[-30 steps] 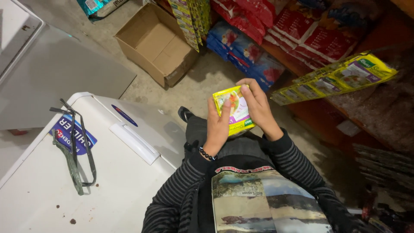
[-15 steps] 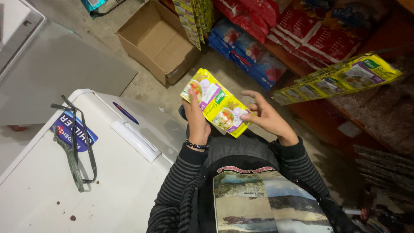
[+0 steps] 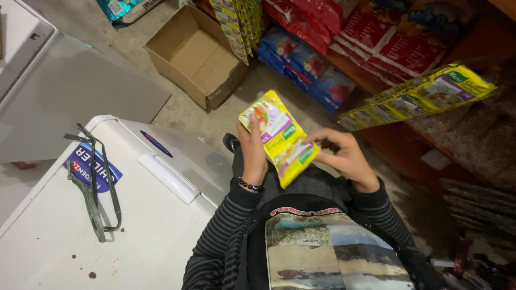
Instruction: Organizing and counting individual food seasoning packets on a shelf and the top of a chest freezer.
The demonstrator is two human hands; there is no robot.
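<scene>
Since a moment ago we have spread the yellow plastic sachets (image 3: 280, 138) further apart — they were one square stack held upright between both hands, and now they fan out as a short strip slanting down from upper left to lower right. Our left hand (image 3: 252, 153) is closed on the strip's left edge, thumb pressed across the front of the upper sachet and the other fingers hidden behind it; a dark beaded bracelet (image 3: 250, 186) circles that wrist. Our right hand (image 3: 341, 156) pinches the lower sachet's right edge, fingertips (image 3: 317, 140) curled onto the foil, so both hands grip the same strip, which hangs in the air in front of our chest. Just below the fingers lies our dark printed shirt (image 3: 328, 247) with striped sleeves. Well to the left of the left hand stands a white chest freezer (image 3: 107, 215), a green strap (image 3: 94, 182) lying loose on its lid. Beyond the fingertips, on the concrete floor, sits an open brown cardboard box (image 3: 196, 56); to the right of the right hand a long yellow strip of similar sachets (image 3: 424, 96) hangs before shelves of red packets (image 3: 398, 48).
</scene>
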